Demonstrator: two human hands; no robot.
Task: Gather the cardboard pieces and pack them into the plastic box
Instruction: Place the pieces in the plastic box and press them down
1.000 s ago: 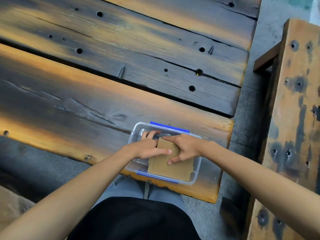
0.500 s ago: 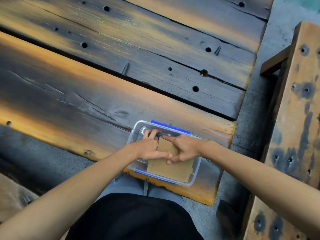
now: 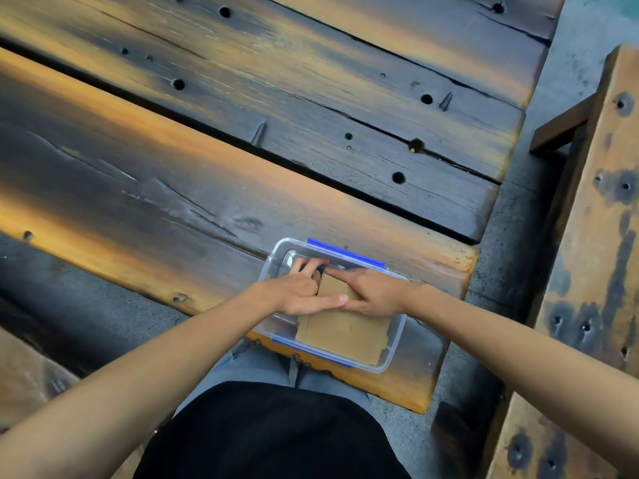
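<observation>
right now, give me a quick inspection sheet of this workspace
surface: worn wooden plank table, dark with orange patches, holes and cracks
job's things: clear plastic box with blue clips at the near table edge; cardboard pieces lying flat inside
clutter: nothing seen
grippers: left hand and right hand both pressing on the cardboard inside the box
cables: nothing seen
surroundings: wooden bench to the right, concrete floor between

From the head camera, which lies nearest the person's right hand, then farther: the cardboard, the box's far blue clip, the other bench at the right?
1. cardboard, under the right hand, inside the plastic box.
2. far blue clip, just beyond the fingers.
3. other bench, far right.
</observation>
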